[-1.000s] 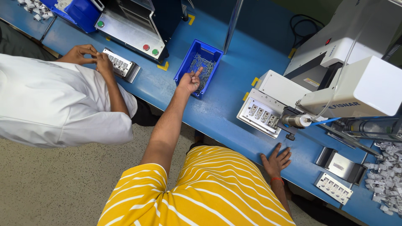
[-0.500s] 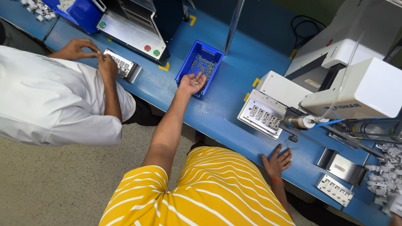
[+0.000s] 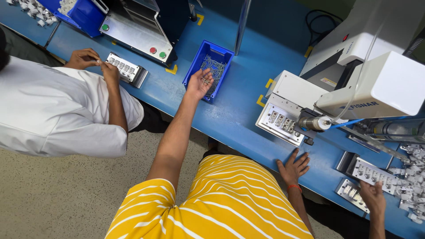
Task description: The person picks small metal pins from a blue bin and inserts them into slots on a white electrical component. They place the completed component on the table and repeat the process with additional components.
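Left hand (image 3: 200,84) in the bin (image 3: 193,71)
It cups a few pins (image 3: 205,81); right hand (image 3: 293,167) rests flat, empty, well right of the bin.

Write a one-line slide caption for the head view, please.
Left hand holds small metal pins over a blue bin; right hand rests flat on the blue workbench.

Blue bin (image 3: 198,65) of loose metal pins (image 3: 213,68)
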